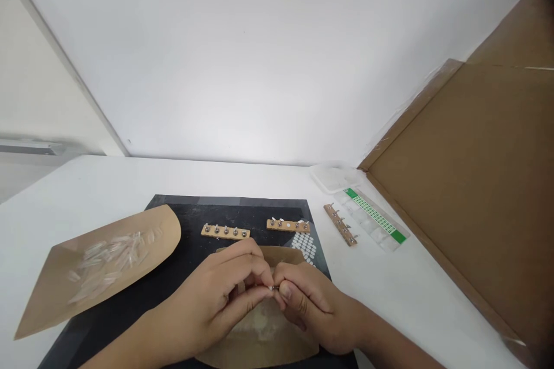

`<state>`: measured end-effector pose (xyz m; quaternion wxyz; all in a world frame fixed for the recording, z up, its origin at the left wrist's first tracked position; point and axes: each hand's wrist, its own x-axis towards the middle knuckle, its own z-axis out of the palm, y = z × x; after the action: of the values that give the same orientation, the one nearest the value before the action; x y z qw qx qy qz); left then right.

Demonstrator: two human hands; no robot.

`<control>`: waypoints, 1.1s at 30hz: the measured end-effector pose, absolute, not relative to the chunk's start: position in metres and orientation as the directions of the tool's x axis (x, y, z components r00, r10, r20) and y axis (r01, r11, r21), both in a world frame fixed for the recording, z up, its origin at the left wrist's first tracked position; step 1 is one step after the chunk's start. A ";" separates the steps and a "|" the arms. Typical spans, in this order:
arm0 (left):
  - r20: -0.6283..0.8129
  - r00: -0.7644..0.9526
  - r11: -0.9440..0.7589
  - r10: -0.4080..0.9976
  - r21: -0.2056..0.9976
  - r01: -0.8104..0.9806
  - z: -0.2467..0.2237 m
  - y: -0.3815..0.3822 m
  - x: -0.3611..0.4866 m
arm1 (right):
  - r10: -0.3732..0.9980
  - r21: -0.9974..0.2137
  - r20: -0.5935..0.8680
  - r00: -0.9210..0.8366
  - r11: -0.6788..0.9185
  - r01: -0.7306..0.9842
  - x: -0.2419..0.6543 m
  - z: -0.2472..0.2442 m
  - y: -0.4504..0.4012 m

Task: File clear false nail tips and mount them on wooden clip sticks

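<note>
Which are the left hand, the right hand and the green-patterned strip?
Left hand [216,288]: head view, back of the hand.
Right hand [319,308]: head view, near thumb's base.
Green-patterned strip [375,215]: head view, its middle.

Background: plain white wall [242,69] stands behind the white table [138,176]. Far left: paler upright panel [43,63]; low grey ledge [30,147] at frame edge, detail too small to read. Right side: large brown cardboard sheet [476,184], upright, glossy clear film along its sloping upper edge. Near its lower edge: flat transparent case [374,213], lying diagonally, green-and-white printed strip along its length; contents indistinct. Just behind the case: shallow translucent tray or lid [331,179], which of the two not determinable. Black mat [182,265] on table, greyish band along its far edge.
</note>
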<state>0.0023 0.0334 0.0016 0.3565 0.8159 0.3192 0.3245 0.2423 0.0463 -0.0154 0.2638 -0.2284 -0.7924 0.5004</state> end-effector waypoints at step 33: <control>0.473 0.516 -0.592 0.714 0.802 0.085 -0.011 0.034 0.003 | 0.714 -0.970 0.075 -0.696 0.216 0.116 0.239 -0.012 0.031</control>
<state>0.0034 0.0340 -0.0108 0.3737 0.7863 0.2541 0.4212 0.2392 0.0314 -0.0122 0.2676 -0.2835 -0.7322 0.5584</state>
